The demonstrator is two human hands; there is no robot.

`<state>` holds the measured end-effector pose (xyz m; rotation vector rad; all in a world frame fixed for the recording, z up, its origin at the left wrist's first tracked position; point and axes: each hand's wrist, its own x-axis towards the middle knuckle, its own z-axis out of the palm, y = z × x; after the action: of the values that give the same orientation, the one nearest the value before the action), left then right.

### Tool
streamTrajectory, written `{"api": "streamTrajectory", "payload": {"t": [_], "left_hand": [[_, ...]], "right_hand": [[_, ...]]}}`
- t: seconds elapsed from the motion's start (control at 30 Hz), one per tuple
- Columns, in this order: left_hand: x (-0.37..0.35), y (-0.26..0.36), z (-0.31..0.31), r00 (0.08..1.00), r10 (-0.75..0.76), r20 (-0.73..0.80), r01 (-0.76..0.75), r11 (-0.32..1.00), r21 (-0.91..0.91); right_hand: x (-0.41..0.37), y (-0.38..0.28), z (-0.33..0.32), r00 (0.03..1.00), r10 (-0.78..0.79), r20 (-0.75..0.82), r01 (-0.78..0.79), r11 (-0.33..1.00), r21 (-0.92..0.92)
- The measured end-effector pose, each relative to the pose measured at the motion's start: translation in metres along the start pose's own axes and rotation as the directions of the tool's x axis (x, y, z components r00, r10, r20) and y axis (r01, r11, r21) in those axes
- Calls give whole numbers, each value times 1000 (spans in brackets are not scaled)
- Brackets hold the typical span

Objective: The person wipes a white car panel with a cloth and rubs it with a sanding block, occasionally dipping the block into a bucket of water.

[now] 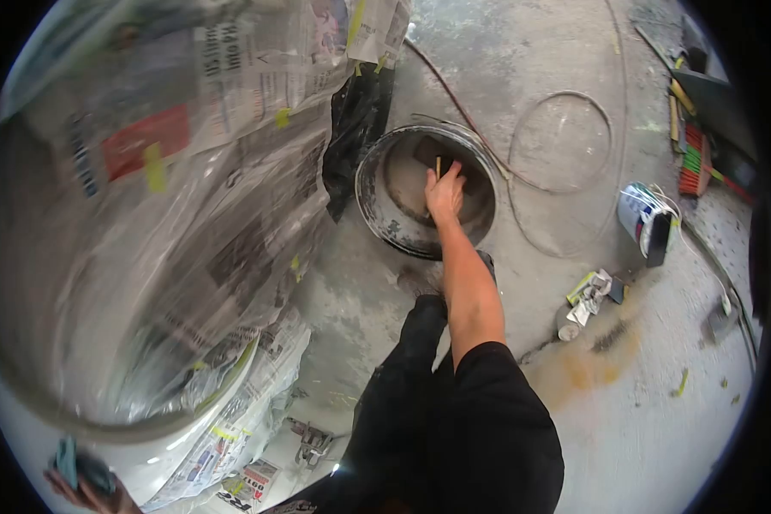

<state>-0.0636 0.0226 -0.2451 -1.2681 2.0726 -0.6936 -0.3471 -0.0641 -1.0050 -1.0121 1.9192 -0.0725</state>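
Observation:
My right hand reaches down into a round, grey-stained tub on the floor. Its fingers are closed on a small dark piece with a tan edge, whose kind I cannot tell. Behind the fingers, a dark flat patch shows inside the tub. At the lower left, my left hand is closed round a dark rounded pad, with a teal piece at its upper side. This hand is right by a glossy white curved panel.
Newspaper and clear plastic sheeting, taped in yellow, cover the large form at left. A hose runs past the tub and coils on the concrete. A white bucket, a bottle and brushes lie at right.

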Motion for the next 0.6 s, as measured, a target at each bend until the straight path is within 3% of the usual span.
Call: {"api": "streamTrajectory", "payload": {"t": [0.03,0.13,0.23,0.33,0.4,0.5,0.57,0.6], "left_hand": [[3,1,4,1000,9,9,-9,1000,13],[10,1,10,999,32,13,-33,999,40],[20,-3,18,998,53,25,-54,998,45],[26,-3,22,997,70,45,-72,996,45],[29,-2,23,997,69,41,-71,996,51],[28,-5,24,997,67,45,-69,997,45],[19,-4,22,999,52,13,-53,997,58],[15,-6,19,999,43,0,-43,997,59]], "right_hand": [[20,8,17,999,-17,-31,14,996,-82],[73,49,73,930,-302,-210,201,895,-399],[109,75,106,871,-411,-269,215,812,-543],[109,69,105,944,-323,72,300,744,-597],[112,76,118,883,-464,75,408,678,-611],[141,130,152,917,-345,198,397,766,-505],[158,115,130,935,-113,336,233,910,-343],[148,90,104,895,37,445,83,965,-249]]}}
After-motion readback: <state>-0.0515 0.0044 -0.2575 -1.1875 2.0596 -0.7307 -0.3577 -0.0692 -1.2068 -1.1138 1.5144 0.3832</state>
